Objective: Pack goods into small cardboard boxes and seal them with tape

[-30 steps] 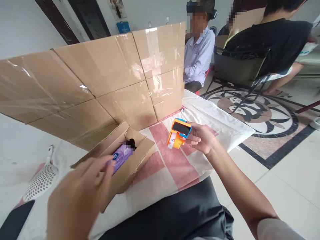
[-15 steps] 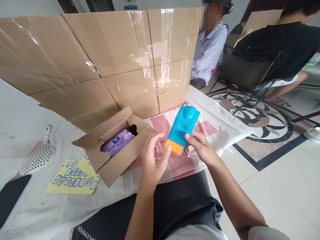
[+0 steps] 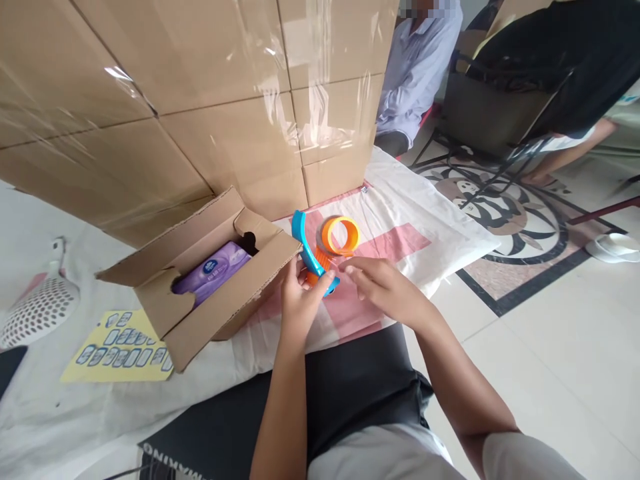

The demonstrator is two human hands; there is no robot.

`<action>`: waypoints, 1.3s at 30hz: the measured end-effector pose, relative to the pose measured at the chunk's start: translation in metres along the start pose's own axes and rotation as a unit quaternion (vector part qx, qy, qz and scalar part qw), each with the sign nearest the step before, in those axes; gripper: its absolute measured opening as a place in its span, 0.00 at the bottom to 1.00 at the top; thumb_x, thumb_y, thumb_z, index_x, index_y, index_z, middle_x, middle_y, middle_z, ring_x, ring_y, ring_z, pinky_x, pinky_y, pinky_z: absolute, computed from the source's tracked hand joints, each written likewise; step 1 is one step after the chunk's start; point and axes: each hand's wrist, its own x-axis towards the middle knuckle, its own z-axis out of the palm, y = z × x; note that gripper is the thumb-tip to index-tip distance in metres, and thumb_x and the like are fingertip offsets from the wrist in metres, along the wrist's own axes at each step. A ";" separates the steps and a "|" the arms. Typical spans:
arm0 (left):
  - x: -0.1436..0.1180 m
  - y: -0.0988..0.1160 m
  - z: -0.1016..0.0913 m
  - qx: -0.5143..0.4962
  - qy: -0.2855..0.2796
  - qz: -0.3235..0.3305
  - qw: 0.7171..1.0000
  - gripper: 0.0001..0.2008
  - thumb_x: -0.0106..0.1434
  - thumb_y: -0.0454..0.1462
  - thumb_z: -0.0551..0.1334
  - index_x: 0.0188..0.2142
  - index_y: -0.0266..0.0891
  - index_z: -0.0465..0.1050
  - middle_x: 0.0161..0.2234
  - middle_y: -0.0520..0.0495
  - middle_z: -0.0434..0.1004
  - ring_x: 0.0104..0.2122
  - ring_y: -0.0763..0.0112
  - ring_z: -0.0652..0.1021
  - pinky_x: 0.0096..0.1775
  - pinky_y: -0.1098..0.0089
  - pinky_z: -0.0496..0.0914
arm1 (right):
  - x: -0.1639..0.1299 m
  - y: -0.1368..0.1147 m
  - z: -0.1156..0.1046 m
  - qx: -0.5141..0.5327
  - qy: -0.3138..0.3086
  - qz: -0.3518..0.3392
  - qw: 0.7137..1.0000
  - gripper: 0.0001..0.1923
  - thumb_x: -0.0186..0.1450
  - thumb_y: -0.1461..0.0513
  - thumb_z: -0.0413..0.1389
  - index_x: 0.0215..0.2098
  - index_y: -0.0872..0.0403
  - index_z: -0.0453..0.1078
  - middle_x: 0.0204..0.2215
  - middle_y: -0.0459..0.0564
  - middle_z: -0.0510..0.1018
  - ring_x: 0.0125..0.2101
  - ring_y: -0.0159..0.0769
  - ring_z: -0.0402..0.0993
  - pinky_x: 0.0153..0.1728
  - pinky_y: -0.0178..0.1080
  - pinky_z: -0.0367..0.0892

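A blue plastic piece with orange parts point(image 3: 306, 250) is seen nearly edge-on, its blue side curved. On its right stands an orange ring point(image 3: 341, 235), with a ribbed orange section below. My left hand point(image 3: 303, 293) grips the lower end, thumb on the near side and fingers behind. Close to the orange part, my right hand point(image 3: 383, 288) has its fingertips drawn together; what they hold, if anything, is too small to make out. Just left of my left hand is an open cardboard box point(image 3: 273, 293) with a purple tissue pack point(image 3: 217, 270) inside.
A wall of taped cardboard boxes point(image 3: 225, 133) stands behind the cloth-covered table point(image 3: 450, 227). At left lie a yellow sheet of labels point(image 3: 120, 350) and a white perforated ladle point(image 3: 43, 307). A person in a light shirt point(image 3: 413, 87) and one in black point(image 3: 565, 67) sit beyond.
The blue and orange piece has been turned from its flat blue face to edge-on, showing the orange ring. My right hand has let go of the blue edge. The view has tilted down.
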 end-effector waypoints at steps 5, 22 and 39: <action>0.001 -0.009 0.001 -0.049 -0.004 -0.014 0.999 0.26 0.57 0.45 0.74 0.53 0.44 0.73 0.48 0.43 0.80 0.47 0.62 0.81 0.48 0.63 0.77 | -0.007 0.031 0.008 0.085 0.147 0.094 0.981 0.12 0.70 0.53 0.55 0.39 0.53 0.71 0.36 0.50 0.81 0.22 0.30 0.70 0.23 0.35 0.63; -0.001 -0.019 0.007 -0.058 0.019 -0.043 0.997 0.35 0.53 0.46 0.76 0.59 0.41 0.72 0.47 0.42 0.81 0.49 0.59 0.81 0.49 0.64 0.76 | -0.003 0.044 0.040 -0.226 0.243 0.088 0.939 0.06 0.66 0.62 0.58 0.35 0.52 0.78 0.45 0.54 0.79 0.27 0.35 0.72 0.29 0.40 0.64; 0.005 -0.027 -0.005 -0.062 0.112 -0.069 0.989 0.22 0.60 0.45 0.72 0.51 0.39 0.77 0.45 0.44 0.80 0.43 0.64 0.80 0.43 0.66 0.76 | -0.041 0.035 0.059 -0.215 0.190 0.149 0.946 0.12 0.69 0.65 0.53 0.38 0.49 0.80 0.30 0.47 0.84 0.25 0.36 0.73 0.29 0.38 0.61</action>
